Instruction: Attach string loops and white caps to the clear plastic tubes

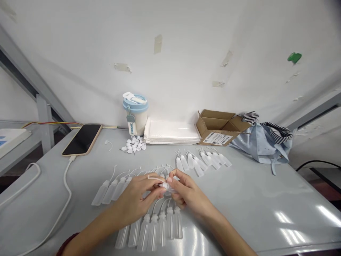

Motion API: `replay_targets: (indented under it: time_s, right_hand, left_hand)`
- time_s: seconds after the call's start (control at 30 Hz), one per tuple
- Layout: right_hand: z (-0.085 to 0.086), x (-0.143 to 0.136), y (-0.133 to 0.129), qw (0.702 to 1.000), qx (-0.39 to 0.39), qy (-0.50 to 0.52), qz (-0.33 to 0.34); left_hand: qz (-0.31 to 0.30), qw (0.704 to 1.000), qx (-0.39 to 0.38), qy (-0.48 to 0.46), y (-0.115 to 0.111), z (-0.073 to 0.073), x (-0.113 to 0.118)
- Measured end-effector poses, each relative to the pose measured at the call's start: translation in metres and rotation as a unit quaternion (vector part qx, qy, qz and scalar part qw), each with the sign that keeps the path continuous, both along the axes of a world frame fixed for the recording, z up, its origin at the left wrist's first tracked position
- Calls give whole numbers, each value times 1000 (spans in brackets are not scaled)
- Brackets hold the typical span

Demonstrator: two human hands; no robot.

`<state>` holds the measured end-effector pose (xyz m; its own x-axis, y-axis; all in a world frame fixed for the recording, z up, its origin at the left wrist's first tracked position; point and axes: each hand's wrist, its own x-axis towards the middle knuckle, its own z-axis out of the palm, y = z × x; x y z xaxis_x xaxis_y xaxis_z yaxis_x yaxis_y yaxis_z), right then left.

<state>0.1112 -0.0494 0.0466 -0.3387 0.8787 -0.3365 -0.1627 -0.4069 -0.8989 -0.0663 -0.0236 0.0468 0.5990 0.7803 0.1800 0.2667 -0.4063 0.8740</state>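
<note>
Above the middle of the table, both hands meet around a small translucent plastic bottle (pixel 171 190) with a white cap (pixel 164 185). My left hand (pixel 140 193) pinches it at the cap, where a thin white strap sticks out to the left over the fingers. The fingers of my right hand (pixel 190 192) close on the bottle's body, which they mostly hide. Clear bottles with curved straps (pixel 144 233) lie in a row below the hands. Behind, frosted bottles (pixel 100 193) form another row, partly covered by my left hand.
Several small bottles (pixel 197 168) lie at the right rear, near an open cardboard box (pixel 218 128) and a blue cloth bag (pixel 266 142). White caps (pixel 134 144) are heaped before a lidded cup (pixel 138 117), beside stacked white packets (pixel 172 131). A phone (pixel 82 139) with its cable lies left.
</note>
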Motion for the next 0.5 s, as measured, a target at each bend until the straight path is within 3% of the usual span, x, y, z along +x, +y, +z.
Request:
replay_targets:
  time_s: [0.1,0.27,0.37,0.5]
  right_hand:
    - [-1,2,0,1000,-1,8,16]
    - [-6,5,0,986,137,-91,-19]
    - [-8,8,-1,946,246,-206,-48]
    - [-11,9,-2,864,399,-300,-62]
  left_hand:
    - [3,1000,15,-10,0,0,1]
    - [46,992,-114,-41,2,4,0]
    - [52,984,-166,-31,4,6,-3]
    - [34,980,-196,1,5,5,-4]
